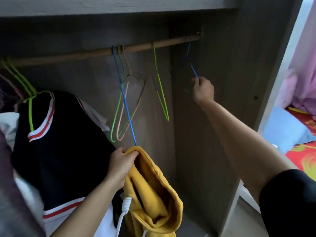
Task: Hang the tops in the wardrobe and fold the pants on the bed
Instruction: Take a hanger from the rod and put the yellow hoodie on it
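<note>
My left hand (120,165) grips the hood edge of a yellow hoodie (150,190) low in the middle of the view, its white drawstring (125,207) dangling. A wooden rail (102,51) runs across the open wardrobe. At the rail's right end hangs a blue wire hanger (192,66), and my right hand (203,90) pinches its lower end. Another blue hanger (124,100) hangs mid-rail and reaches down to the hoodie. A black top with red and white trim (56,142) hangs on a green hanger (30,106) at the left.
Green and pink bare hangers (119,115) hang mid-rail beside a yellow-green one (161,93). The wardrobe's side panel (222,82) stands close to my right hand. A bed with a red patterned cover (304,156), a blue pillow (287,129) and pink fabric (301,86) lies at the right.
</note>
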{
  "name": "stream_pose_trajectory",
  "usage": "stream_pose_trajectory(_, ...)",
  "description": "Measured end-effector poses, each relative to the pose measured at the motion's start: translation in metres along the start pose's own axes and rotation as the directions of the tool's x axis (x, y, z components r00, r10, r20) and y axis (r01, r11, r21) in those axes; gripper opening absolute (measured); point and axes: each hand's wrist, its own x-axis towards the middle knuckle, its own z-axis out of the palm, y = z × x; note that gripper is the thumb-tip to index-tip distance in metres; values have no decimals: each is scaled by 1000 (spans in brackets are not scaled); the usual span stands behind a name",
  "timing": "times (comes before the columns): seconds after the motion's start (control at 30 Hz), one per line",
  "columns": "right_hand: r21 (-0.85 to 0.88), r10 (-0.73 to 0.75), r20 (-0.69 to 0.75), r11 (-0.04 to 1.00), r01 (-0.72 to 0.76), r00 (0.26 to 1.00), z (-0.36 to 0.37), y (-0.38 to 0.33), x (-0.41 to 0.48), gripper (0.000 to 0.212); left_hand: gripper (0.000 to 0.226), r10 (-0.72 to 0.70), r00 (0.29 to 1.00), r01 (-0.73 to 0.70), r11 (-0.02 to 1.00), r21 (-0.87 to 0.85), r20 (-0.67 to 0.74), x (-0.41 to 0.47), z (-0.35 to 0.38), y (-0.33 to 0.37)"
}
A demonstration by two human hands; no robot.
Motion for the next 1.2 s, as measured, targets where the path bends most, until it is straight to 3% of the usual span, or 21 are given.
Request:
stream_pose_trajectory(0.27, 135, -16, -9, 991, 17, 1000, -21, -22, -17, 30, 15, -6, 990, 13, 998, -53, 140, -11, 11, -13)
stream_pose_trajectory(0.57, -23, -125, -87, 992, 123, 988, -33, -46, -57, 31, 13, 61, 969, -40, 995, -93, 239, -16, 12, -12)
stream_pose_trajectory(0.8, 75, -50, -191, 995, 65, 980, -39, 38, -207, 28, 22, 86, 965, -72, 995, -63, 248, -18, 7, -21)
stream_pose_trajectory(1.0, 129, 118, -149, 987, -99, 982, -57, 105, -306, 28, 15, 80, 950, -80, 997, -12, 302, -26, 11, -46)
stream_pose_trajectory(1.1, -2, 86, -264, 996, -90, 961, -82, 107, -333, 28, 12, 88, 932, -109, 993, 40, 351, -29, 14, -58)
stream_pose_trajectory(1.2, -212, 59, -192, 972, -100, 980, -106, 99, -367, 30, 11, 90, 924, -127, 989, 77, 371, -28, 20, -65)
